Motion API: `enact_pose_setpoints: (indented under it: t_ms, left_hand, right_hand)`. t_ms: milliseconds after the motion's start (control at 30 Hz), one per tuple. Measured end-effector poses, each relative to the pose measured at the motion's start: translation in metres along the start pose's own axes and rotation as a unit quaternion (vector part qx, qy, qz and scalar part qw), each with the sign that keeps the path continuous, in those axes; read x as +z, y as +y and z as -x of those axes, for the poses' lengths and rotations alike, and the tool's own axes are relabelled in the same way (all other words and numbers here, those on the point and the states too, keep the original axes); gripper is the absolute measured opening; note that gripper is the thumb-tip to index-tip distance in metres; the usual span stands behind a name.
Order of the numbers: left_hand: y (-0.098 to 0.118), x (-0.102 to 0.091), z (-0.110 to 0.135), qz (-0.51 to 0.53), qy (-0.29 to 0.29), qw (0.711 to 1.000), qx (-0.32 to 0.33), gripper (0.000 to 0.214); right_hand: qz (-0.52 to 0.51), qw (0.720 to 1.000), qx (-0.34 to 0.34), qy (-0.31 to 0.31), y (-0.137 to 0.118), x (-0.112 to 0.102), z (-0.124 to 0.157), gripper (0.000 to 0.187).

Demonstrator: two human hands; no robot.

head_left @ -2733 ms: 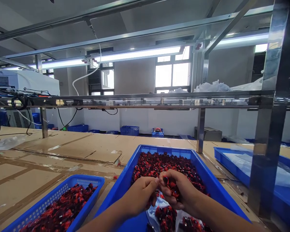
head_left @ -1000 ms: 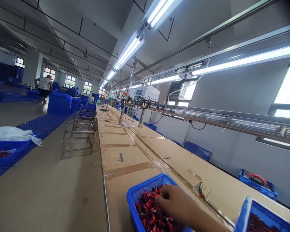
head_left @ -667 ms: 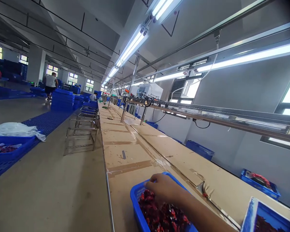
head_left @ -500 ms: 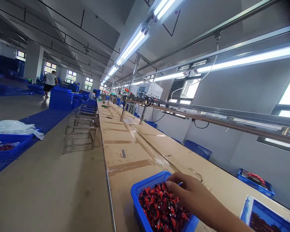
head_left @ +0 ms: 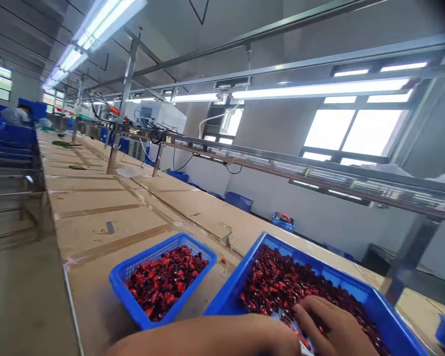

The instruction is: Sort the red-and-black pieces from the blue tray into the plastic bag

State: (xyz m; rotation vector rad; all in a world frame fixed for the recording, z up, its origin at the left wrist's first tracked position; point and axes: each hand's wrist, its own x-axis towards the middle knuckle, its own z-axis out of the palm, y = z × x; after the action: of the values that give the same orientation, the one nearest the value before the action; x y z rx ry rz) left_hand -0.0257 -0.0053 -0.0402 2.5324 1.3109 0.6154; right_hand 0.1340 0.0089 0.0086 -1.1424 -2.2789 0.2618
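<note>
A large blue tray (head_left: 222, 301) at lower right is filled with small glossy red and dark pieces (head_left: 282, 277); their kind is too small to tell. My right hand (head_left: 335, 326) is over its near part, fingers bent down among the pieces; whatever they pinch is hidden. From the bottom left my left forearm crosses in front, with my left hand (head_left: 278, 336) at the tray's near side, its fingers out of sight. A pale patch or object shows between the hands. To the left stands a smaller blue basket (head_left: 124, 269) holding similar pieces (head_left: 166, 282).
The long cardboard-covered table (head_left: 96, 207) runs away to the left, a small grey strip (head_left: 110, 227) on it. A metal rail shelf (head_left: 267, 165) spans above its far side. Metal stools (head_left: 13, 195) line the left edge. A person (head_left: 17, 116) sits far off.
My view has swung right. A hand that was over the small basket is no longer there; both hands are now at the large tray, which has come into fuller view.
</note>
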Motion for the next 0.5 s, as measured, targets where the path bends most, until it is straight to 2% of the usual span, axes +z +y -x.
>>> enact_pose_setpoints:
  t_ms: [33,67,133,233,267,300,367,433,500]
  left_hand:
    - [0.001,-0.002,-0.013,0.103,-0.058,0.993,-0.026,0.026]
    - [0.001,-0.006,-0.024,0.203,-0.114,0.971,-0.060,0.028]
    - [-0.004,-0.017,-0.039,0.354,-0.187,0.907,-0.129,0.033]
    - [-0.011,-0.035,-0.045,0.438,-0.199,0.864,-0.148,0.033]
    - [-0.012,-0.039,-0.044,0.480,-0.199,0.840,-0.158,0.032]
    - [-0.013,-0.043,-0.043,0.539,-0.193,0.801,-0.175,0.029]
    - [-0.014,-0.047,-0.040,0.613,-0.176,0.747,-0.190,0.022]
    - [-0.014,-0.051,-0.037,0.656,-0.159,0.712,-0.193,0.016]
    - [-0.014,-0.055,-0.035,0.689,-0.140,0.681,-0.203,0.015]
  right_hand:
    - [0.012,1.000,-0.010,0.001,-0.001,-0.001,0.001,0.028]
    - [0.016,1.000,-0.018,0.005,-0.003,-0.001,0.001,0.028]
    - [0.002,0.999,-0.022,0.023,-0.008,-0.003,-0.002,0.025]
    - [-0.054,0.997,0.007,0.055,-0.013,-0.009,-0.006,0.013]
    - [-0.074,0.996,0.010,0.055,-0.014,-0.012,-0.006,0.011]
    - [-0.094,0.994,0.005,0.050,-0.015,-0.014,-0.006,0.015]
    - [-0.130,0.991,-0.020,0.035,-0.017,-0.020,-0.005,0.029]
    - [-0.164,0.985,-0.042,0.023,-0.018,-0.026,-0.004,0.036]
    - [-0.198,0.979,-0.055,0.020,-0.019,-0.030,-0.003,0.033]
